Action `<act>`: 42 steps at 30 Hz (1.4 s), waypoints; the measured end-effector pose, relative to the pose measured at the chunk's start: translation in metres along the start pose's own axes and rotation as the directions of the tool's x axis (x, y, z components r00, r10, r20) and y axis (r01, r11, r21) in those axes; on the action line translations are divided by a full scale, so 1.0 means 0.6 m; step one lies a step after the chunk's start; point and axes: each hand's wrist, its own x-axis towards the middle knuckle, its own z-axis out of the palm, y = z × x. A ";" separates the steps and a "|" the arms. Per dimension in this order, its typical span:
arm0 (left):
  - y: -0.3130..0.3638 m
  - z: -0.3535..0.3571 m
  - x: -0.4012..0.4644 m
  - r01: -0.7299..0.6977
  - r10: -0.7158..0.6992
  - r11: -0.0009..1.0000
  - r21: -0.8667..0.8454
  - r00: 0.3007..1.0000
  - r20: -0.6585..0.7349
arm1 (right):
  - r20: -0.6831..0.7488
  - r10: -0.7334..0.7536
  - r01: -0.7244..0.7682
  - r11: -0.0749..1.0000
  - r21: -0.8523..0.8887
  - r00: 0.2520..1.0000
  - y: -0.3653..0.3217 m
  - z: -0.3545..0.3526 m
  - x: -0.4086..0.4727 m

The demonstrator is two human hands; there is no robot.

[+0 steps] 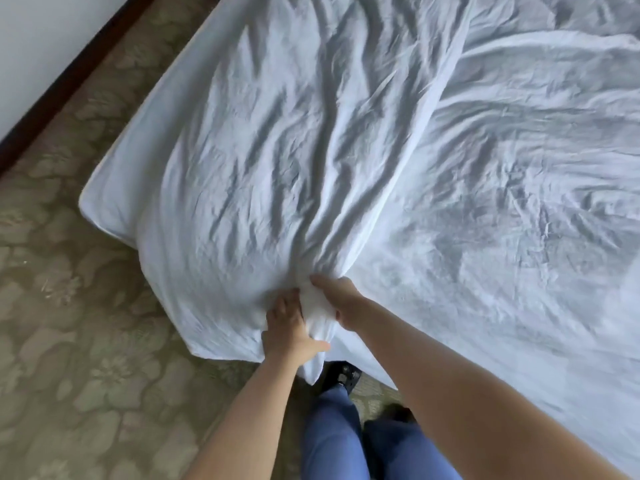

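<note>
The cover (277, 150) lies creased over the left half of the bed (104, 195). Its near corner is gathered into a tight bunch at the bed's near edge, just in front of the person. Both hands are clenched on that bunch. The left hand (291, 327) grips it from the left, with the thumb laid across the cloth below. The right hand (337, 301) grips it from the right, touching the other hand's catch. Its thumb shows on top, but its fingers are buried in the folds, so how deep they reach cannot be told. A tail of cloth hangs below the left hand, over the bed's edge.

The cover's far end runs out of the top of the view. Its right edge is hard to follow against the rumpled white sheet (502, 209) beside it, white on white. What lies under the cover is hidden.

Below the hands, blue trousers (332, 434) and one dark shoe (343, 374) show; the other shoe is mostly lost in shadow behind the right arm. A patterned carpet (69, 306) runs left to a dark skirting (69, 74) and a pale wall (34, 36), both cut off.
</note>
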 end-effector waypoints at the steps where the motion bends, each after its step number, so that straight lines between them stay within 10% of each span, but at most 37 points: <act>1: -0.002 0.001 -0.002 0.028 -0.029 0.999 -0.033 0.999 -0.033 | 0.030 -0.026 0.025 1.000 0.013 0.999 -0.006 0.004 -0.004; 8: 0.011 -0.025 -0.061 0.078 -0.143 0.978 -0.191 0.924 -0.354 | 0.170 -0.166 0.143 0.980 0.137 0.971 -0.032 0.016 -0.057; 16: 0.046 -0.137 -0.224 0.035 0.278 0.885 0.464 0.761 -0.587 | 0.238 -0.273 0.232 0.954 0.188 0.932 -0.072 -0.022 -0.178; 24: 0.198 -0.231 -0.332 -0.003 0.430 0.760 0.650 0.752 -0.499 | 0.160 -0.462 0.436 0.884 0.169 0.872 -0.139 -0.133 -0.267; 27: 0.245 -0.172 -0.328 -0.179 0.281 0.893 0.412 0.938 -0.203 | 0.029 -0.515 0.514 0.848 -0.128 0.857 -0.117 -0.207 -0.232; 31: 0.262 -0.072 -0.298 -0.253 0.213 0.936 0.245 0.961 0.177 | 0.009 -0.448 0.341 0.666 -0.663 0.894 -0.036 -0.305 -0.171; 35: 0.261 -0.052 -0.266 -0.283 0.230 0.890 0.356 0.955 0.186 | -0.008 -0.293 0.139 0.476 -0.868 0.956 0.023 -0.337 -0.152; 42: 0.269 -0.130 -0.211 -0.282 0.271 0.862 0.422 0.959 0.087 | -0.048 -0.450 0.220 0.525 -0.822 0.892 -0.031 -0.330 -0.193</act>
